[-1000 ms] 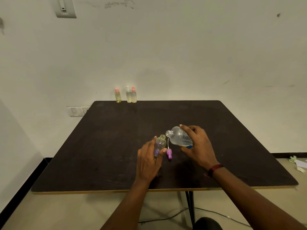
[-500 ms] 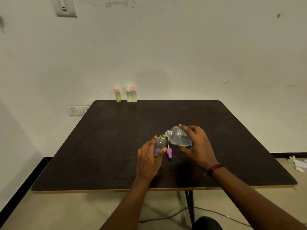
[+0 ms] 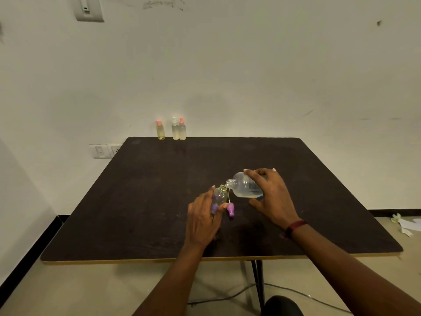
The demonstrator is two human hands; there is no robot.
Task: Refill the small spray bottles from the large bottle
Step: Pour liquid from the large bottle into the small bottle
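A dark table (image 3: 159,179) is standing against a plain off-white wall (image 3: 227,65), which is carrying a switch plate (image 3: 89,9) high up and a socket plate (image 3: 103,151) lower down. Black skirting (image 3: 27,247) is edging the beige floor (image 3: 68,288), where a cable (image 3: 227,295) is trailing past the table leg (image 3: 258,283) and paper scraps (image 3: 405,225) are lying.

Two bare forearms, no sleeves, dark red band (image 3: 295,227) on the right wrist

Dim, flat indoor light, yellowish cast. Soft shadows on table (image 3: 159,201), faint one on wall (image 3: 250,65). Weak highlights on large bottle (image 3: 243,187). Bowing at edges from wide lens; slightly soft overall.
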